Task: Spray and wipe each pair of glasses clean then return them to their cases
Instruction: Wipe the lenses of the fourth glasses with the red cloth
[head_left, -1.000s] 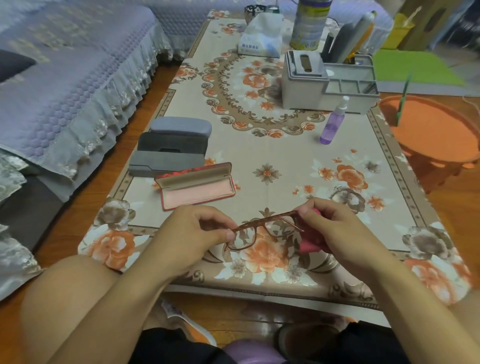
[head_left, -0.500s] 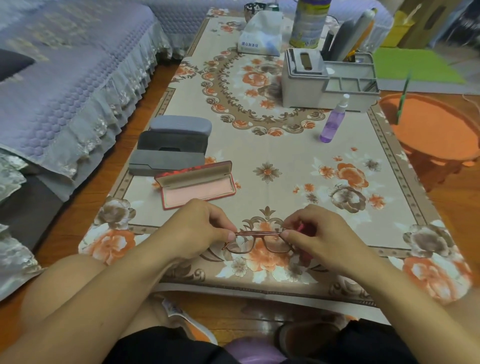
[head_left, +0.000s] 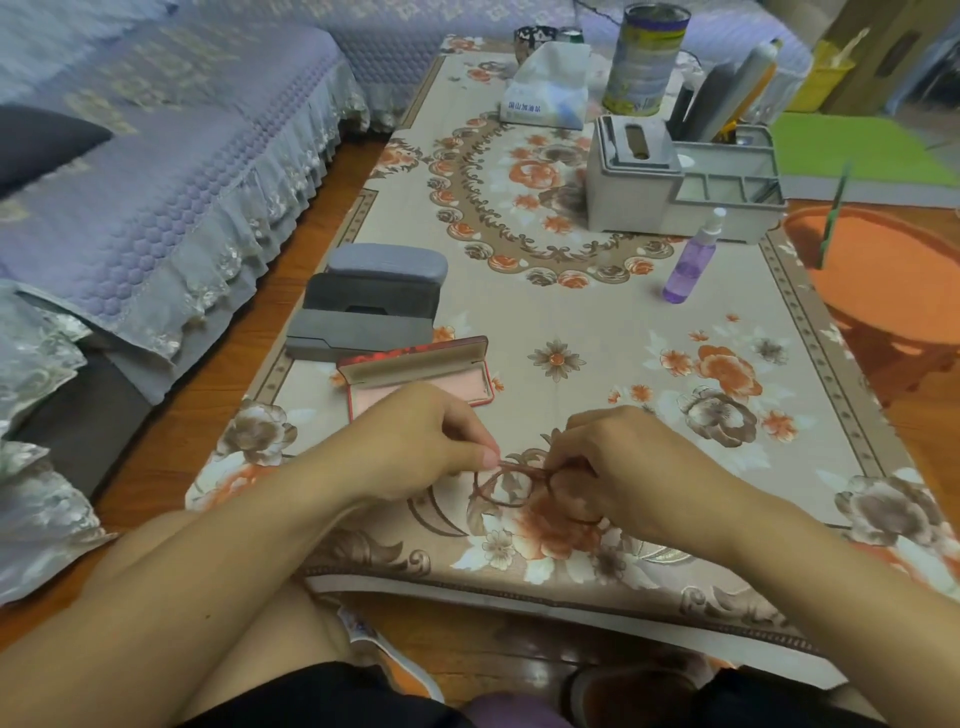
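Note:
Brown-framed glasses (head_left: 501, 486) hang just above the near end of the floral table (head_left: 597, 322), arms folded in. My left hand (head_left: 426, 447) pinches the frame's left end. My right hand (head_left: 628, 467) grips the right side and hides that lens; a pink cloth seen earlier is hidden in that hand now. A red case (head_left: 467, 364) with a pink lining lies open just beyond my left hand. A purple spray bottle (head_left: 693, 260) stands upright at the middle right of the table.
Three closed grey cases (head_left: 374, 301) are lined up behind the red one near the left edge. A grey organiser (head_left: 680, 182), a tissue pack (head_left: 550, 88) and a tin (head_left: 647, 57) stand at the far end. A sofa (head_left: 156, 171) runs along the left; an orange stool (head_left: 893, 280) stands right.
The glasses' arms have been folded in. Both hands have drawn closer together and lower over the table, and the pink cloth has gone out of sight in my right hand.

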